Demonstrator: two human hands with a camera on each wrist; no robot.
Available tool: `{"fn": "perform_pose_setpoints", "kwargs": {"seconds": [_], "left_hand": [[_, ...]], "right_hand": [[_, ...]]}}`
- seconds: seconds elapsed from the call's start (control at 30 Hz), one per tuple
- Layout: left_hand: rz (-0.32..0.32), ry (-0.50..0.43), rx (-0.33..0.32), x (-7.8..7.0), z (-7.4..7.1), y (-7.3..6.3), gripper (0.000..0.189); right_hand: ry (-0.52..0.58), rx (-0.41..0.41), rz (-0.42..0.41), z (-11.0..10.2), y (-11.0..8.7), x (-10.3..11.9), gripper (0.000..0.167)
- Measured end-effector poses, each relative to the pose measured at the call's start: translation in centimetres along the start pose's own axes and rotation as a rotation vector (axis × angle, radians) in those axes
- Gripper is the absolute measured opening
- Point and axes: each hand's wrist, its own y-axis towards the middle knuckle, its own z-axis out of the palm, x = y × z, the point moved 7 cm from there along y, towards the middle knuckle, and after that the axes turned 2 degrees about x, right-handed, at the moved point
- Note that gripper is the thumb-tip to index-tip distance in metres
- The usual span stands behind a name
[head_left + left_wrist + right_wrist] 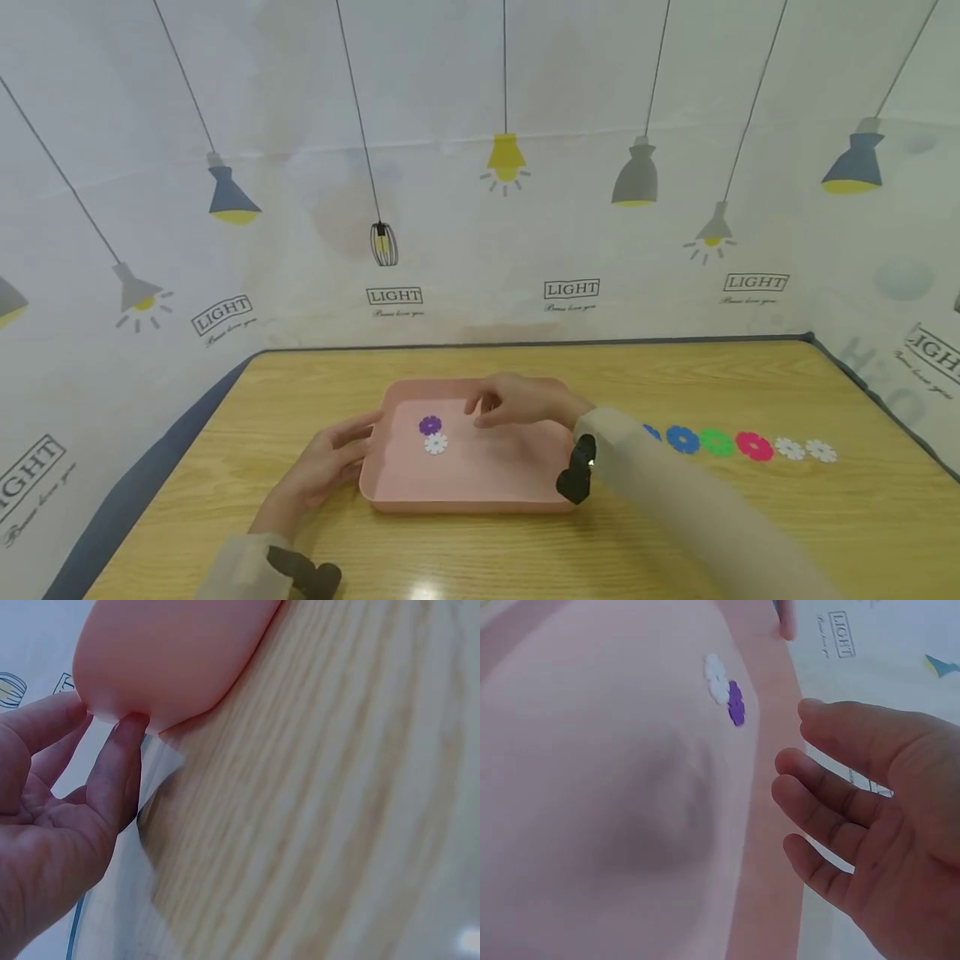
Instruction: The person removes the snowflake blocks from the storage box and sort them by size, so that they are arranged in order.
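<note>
A pink rectangular tray lies on the wooden table. Inside it, toward the left, a purple flower-shaped disc touches a white flower-shaped disc. My left hand is at the tray's left end, its extended fingertips touching the outer wall; in the left wrist view its fingers meet the pink wall near a corner. Above the tray, right of the two discs, hovers my right hand. Its fingers are loosely bent and apart, with nothing between them in the right wrist view.
Right of the tray a row of flower-shaped discs lies on the table: blue, green, pink and white. My right forearm partly covers another blue disc. A lamp-printed wall covering encloses the back and sides.
</note>
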Motion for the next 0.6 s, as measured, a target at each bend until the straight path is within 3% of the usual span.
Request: {"fn": "perform_pose_setpoints", "kwargs": {"seconds": [0.3,0.6], "left_hand": [[-0.004,-0.008,-0.002,0.1,0.0,0.0,0.052],[-0.023,-0.011,-0.018,0.2,-0.1,0.0,0.052]], "right_hand": [[-0.03,0.088,-0.069,2.3,3.0,1.5,0.021],[-0.084,0.109,-0.058,3.4,4.6,1.8,0.019]]}}
